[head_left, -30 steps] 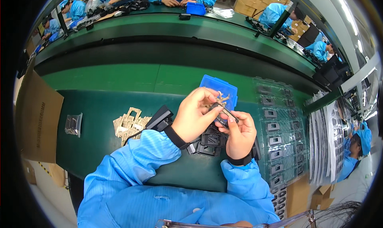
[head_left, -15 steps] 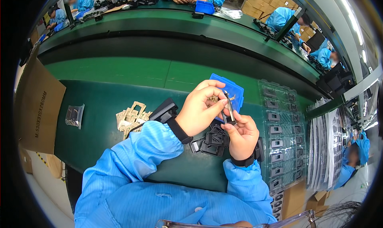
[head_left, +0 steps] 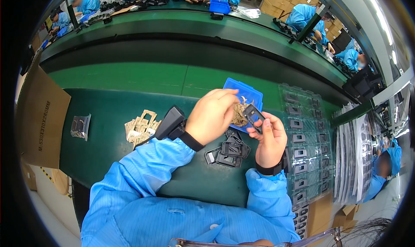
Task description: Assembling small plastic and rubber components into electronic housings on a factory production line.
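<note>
My right hand [head_left: 270,139] holds a small black rectangular frame part [head_left: 253,115] up between thumb and fingers. My left hand [head_left: 212,116] is beside it, fingertips pinched on a small tan metal piece [head_left: 239,113] that touches the black part. Both hands hover over a shallow blue tray [head_left: 248,93] of tan metal pieces. Below them, several more black frame parts [head_left: 231,149] lie loose on the green mat [head_left: 108,113].
A heap of tan stamped strips [head_left: 140,126] and a small clear bag [head_left: 80,126] lie to the left. Clear blister trays [head_left: 304,134] with black parts run down the right. A cardboard box [head_left: 39,117] stands at far left. Other workers in blue sit beyond the conveyor [head_left: 186,30].
My hands have stayed together over the blue tray; the black part has been turned in my right hand and my left fingers have shifted onto the tan piece.
</note>
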The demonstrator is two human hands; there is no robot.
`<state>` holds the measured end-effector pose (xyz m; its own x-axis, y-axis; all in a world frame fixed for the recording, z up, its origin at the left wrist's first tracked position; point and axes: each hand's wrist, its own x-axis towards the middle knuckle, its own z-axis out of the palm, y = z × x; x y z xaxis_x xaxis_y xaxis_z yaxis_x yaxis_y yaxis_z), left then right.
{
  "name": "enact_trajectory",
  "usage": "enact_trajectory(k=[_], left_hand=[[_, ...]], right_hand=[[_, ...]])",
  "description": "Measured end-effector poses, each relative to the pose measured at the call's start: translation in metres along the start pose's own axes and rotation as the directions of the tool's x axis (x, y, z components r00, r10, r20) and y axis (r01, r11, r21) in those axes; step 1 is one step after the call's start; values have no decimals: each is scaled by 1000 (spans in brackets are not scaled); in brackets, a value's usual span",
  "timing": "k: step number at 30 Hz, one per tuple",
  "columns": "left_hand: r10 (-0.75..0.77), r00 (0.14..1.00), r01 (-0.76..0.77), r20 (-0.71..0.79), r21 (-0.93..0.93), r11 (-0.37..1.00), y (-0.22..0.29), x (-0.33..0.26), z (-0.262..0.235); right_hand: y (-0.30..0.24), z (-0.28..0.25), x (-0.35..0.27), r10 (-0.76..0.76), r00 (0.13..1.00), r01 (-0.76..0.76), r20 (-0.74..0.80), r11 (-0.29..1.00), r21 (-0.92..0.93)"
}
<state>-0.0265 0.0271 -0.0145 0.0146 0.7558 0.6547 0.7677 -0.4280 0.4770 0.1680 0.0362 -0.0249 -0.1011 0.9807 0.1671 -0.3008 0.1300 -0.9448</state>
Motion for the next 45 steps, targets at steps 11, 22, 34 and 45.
enact_trajectory(k=[11,22,34,45], left_hand=[[-182,862,505,473,-782,364,19,3,-7],[-149,915,399,375,-784,475,24,3,-15],[-143,911,410,387,-810,420,24,1,-13],[-185,916,390,357,-679,621,29,-4,-8]], right_hand=[[-7,5,-13,-87,982,92,170,996,-21],[-3,4,-15,-257,946,258,200,966,17],[0,2,-13,-294,937,295,190,955,23],[-8,8,-16,-53,998,53,16,998,33]])
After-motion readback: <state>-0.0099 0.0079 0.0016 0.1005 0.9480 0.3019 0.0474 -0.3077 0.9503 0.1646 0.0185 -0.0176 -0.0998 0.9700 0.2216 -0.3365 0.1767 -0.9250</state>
